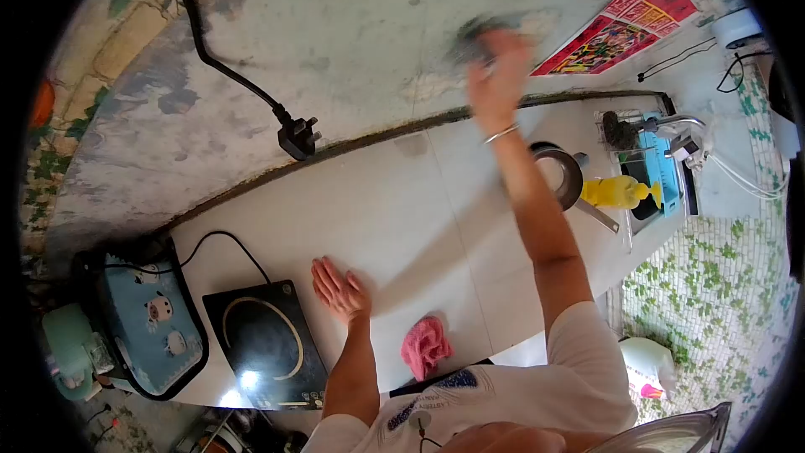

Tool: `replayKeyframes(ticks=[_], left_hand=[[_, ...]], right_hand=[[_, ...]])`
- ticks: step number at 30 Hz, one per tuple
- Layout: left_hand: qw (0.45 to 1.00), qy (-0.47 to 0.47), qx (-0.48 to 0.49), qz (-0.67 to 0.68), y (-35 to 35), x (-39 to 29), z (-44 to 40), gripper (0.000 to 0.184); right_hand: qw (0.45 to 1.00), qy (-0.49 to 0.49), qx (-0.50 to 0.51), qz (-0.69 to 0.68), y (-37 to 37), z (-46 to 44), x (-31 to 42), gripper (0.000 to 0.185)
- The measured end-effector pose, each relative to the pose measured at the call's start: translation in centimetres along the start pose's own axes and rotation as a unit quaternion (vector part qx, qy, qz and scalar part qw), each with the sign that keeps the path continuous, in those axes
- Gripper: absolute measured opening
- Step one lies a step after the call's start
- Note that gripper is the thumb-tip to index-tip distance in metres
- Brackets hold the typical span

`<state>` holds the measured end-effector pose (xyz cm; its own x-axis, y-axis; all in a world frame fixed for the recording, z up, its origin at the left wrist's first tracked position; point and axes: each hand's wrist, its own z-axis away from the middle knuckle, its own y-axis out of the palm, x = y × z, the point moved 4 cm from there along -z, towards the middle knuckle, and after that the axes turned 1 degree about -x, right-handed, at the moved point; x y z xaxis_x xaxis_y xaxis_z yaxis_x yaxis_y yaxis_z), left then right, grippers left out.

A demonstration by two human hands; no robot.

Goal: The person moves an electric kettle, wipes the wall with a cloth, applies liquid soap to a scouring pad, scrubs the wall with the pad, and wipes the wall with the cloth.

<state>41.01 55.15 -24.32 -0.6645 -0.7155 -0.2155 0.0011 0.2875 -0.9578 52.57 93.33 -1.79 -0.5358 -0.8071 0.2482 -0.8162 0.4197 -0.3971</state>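
My right hand (501, 75), smeared by motion, is up at the stained wall (335, 42) behind the counter. Its fingers are closed on a dark grey scouring pad (475, 40), pressed against the wall; the pad's exact shape is blurred. A thin bracelet circles that wrist. My left hand (340, 289) lies flat and open on the pale countertop (402, 210), holding nothing. Left of it is a black induction cooktop (267, 335), and a crumpled pink cloth (426, 346) lies to its right, near the counter's front edge.
A black plug (298, 136) hangs on its cable before the wall. Right of my right forearm are a pan (570, 176), a yellow bottle (616, 192) and the sink with a faucet (671, 122). A red printed sheet (616, 29) is on the wall. Far left is a blue cow-print case (155, 327).
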Motion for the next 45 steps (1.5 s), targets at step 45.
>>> replayKeyframes(ticks=[45], left_hand=[[1.0,-0.002,-0.001,0.003,-0.3,0.0,0.2,0.057]], right_hand=[[0.903,0.305,0.157,-0.258,0.0,11.3,3.0,0.019]])
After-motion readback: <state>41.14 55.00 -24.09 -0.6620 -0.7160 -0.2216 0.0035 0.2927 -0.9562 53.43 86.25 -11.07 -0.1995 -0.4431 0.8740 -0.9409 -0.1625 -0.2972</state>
